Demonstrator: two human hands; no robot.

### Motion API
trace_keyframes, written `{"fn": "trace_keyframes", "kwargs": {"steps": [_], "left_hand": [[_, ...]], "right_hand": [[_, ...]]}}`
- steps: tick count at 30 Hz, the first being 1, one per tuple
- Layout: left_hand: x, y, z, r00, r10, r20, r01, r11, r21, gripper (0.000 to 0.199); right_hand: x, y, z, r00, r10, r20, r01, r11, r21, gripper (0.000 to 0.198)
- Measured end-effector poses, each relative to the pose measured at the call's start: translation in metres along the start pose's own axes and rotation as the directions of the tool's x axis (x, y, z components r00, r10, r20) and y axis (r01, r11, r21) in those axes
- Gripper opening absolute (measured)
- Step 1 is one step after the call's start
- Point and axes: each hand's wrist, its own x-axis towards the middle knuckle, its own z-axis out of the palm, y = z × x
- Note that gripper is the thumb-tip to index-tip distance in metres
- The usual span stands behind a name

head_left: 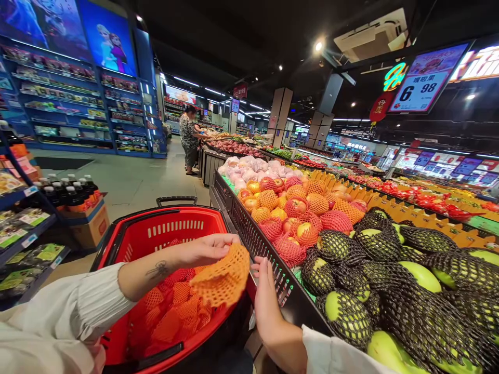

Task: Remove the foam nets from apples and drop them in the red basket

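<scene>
My left hand (205, 250) pinches an orange foam fruit net (224, 278) and holds it over the right rim of a red shopping basket (128, 236). Several orange and red foam nets (173, 311) lie inside the basket. My right hand (267, 298) hovers, fingers together, just right of the held net, beside the black slatted edge of the fruit stand (268, 259). It holds nothing that I can see.
On the stand lie green mangoes in black nets (370, 280) and, farther back, apples in red and orange nets (296, 208). A person (189, 137) stands far down the aisle. Shelves and a box of bottles (74, 195) line the left.
</scene>
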Motion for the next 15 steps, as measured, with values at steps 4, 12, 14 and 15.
{"fn": "trace_keyframes", "kwargs": {"steps": [4, 12, 14, 15], "left_hand": [[0.006, -0.005, 0.002, 0.999, -0.040, -0.005, 0.040, 0.972, 0.233, 0.041], [0.078, 0.002, -0.025, 0.972, 0.203, -0.117, -0.107, 0.829, 0.549, 0.023], [0.118, 0.016, -0.029, 0.917, 0.328, -0.225, -0.081, 0.708, 0.701, 0.013], [0.140, 0.023, -0.030, 0.883, 0.376, -0.282, -0.023, 0.635, 0.772, 0.010]], "right_hand": [[-0.011, -0.023, 0.007, 0.983, 0.008, 0.183, -0.057, 0.962, 0.268, 0.044], [-0.014, -0.024, 0.003, 0.989, 0.000, 0.149, 0.046, 0.951, -0.307, 0.023], [-0.021, -0.022, 0.002, 0.938, 0.030, 0.345, 0.174, 0.822, -0.542, 0.015], [-0.024, -0.021, 0.002, 0.884, 0.046, 0.466, 0.275, 0.754, -0.596, 0.013]]}}
